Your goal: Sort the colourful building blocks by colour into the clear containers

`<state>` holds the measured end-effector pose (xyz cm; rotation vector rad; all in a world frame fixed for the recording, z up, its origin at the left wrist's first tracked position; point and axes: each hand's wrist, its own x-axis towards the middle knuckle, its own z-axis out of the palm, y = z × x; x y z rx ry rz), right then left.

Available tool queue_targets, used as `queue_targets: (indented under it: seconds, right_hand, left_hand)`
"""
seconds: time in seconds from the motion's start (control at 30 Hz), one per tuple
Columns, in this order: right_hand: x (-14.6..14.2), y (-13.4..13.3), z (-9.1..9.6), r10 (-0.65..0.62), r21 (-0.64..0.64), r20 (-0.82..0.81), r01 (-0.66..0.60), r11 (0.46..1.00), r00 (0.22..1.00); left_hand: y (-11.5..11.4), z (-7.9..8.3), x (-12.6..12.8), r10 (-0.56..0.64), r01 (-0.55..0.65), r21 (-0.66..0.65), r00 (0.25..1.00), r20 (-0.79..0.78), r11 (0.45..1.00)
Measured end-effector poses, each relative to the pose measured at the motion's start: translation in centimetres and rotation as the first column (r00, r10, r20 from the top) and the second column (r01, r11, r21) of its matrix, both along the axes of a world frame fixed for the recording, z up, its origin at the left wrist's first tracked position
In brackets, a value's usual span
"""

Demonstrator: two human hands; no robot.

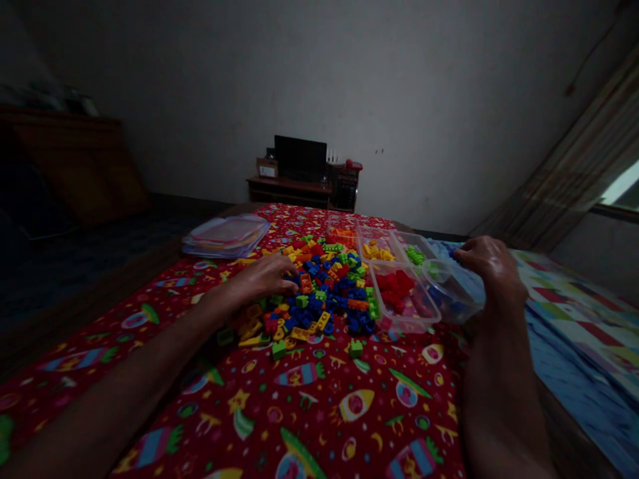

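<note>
A heap of mixed toy building bricks [312,309] in blue, yellow, green, red and orange lies on the red patterned cloth. At its left side, my left hand [269,275] has thumb and fingers closed around a blue brick [294,279]. My right hand [492,263] is raised above the clear tub [466,307] with blue bricks, pinching a blue brick [454,253] at its fingertips. Beside that tub stand clear boxes of red bricks [394,289], yellow bricks [377,251], green bricks [414,255] and orange bricks [343,234].
Stacked clear lids [227,236] lie on the cloth [319,412] left of the heap. Two loose green bricks [356,348] sit at the near side. A bed with a checked cover [574,299] is to the right. A screen [300,158] stands by the far wall.
</note>
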<state>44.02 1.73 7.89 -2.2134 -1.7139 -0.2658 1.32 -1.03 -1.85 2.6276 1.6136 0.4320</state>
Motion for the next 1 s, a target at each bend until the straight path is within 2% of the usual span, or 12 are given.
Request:
queue_targets:
  seconds: [0.07, 0.17, 0.27, 0.37, 0.47, 0.57, 0.67, 0.73, 0.77, 0.83, 1.0]
  right_hand:
    - [0.1, 0.0, -0.1, -0.008, -0.045, 0.007, 0.009, 0.999, 1.000]
    - [-0.7, -0.1, -0.1, 0.039, 0.003, 0.019, -0.039, 0.999, 0.999]
    - [-2.8, -0.4, 0.0, 0.154, 0.097, 0.021, -0.155, 0.983, 0.988]
    - [-6.1, -0.9, -0.1, 0.324, 0.169, 0.029, -0.324, 0.931, 0.946]
    - [-9.8, -1.6, -1.0, 0.542, 0.168, 0.052, -0.543, 0.823, 0.838]
    - [-13.2, -2.5, -2.6, 0.728, 0.117, 0.109, -0.736, 0.667, 0.677]
    - [-15.8, -3.4, -4.1, 0.858, 0.072, 0.103, -0.864, 0.498, 0.503]
    - [-16.9, -4.0, -4.6, 0.906, 0.029, 0.074, -0.909, 0.416, 0.417]
    - [-17.3, -4.2, -4.7, 0.915, 0.008, 0.067, -0.917, 0.398, 0.398]
    - [-17.7, -4.5, -4.6, 0.917, -0.016, 0.073, -0.918, 0.395, 0.393]
    - [-17.2, -4.4, -4.1, 0.884, -0.013, 0.111, -0.889, 0.458, 0.454]
  left_hand:
    - [-0.2, 0.1, 0.4, 0.001, -0.001, -0.004, 0.999, -0.044, 1.000]
    - [-0.5, 0.4, 1.0, 0.015, -0.014, 0.007, 1.000, -0.019, 1.000]
    - [-1.0, 1.1, 1.4, 0.054, -0.060, 0.041, 0.991, 0.121, 0.997]
    - [-1.4, 1.8, 2.0, 0.102, -0.110, 0.008, 0.942, 0.321, 0.994]
    - [-1.6, 2.3, 2.9, 0.111, -0.044, -0.138, 0.839, 0.532, 0.989]
    - [-1.8, 2.4, 3.9, 0.167, 0.036, -0.276, 0.720, 0.674, 0.960]
    - [-2.0, 2.4, 4.6, 0.161, 0.104, -0.315, 0.688, 0.708, 0.943]
    - [-2.2, 2.4, 5.0, 0.119, 0.166, -0.322, 0.698, 0.706, 0.932]
    - [-2.3, 2.3, 5.1, 0.104, 0.189, -0.326, 0.703, 0.704, 0.926]
    - [-2.5, 2.2, 5.4, 0.094, 0.210, -0.332, 0.702, 0.706, 0.920]
    - [-2.8, 2.2, 5.5, 0.121, 0.156, -0.325, 0.714, 0.690, 0.933]
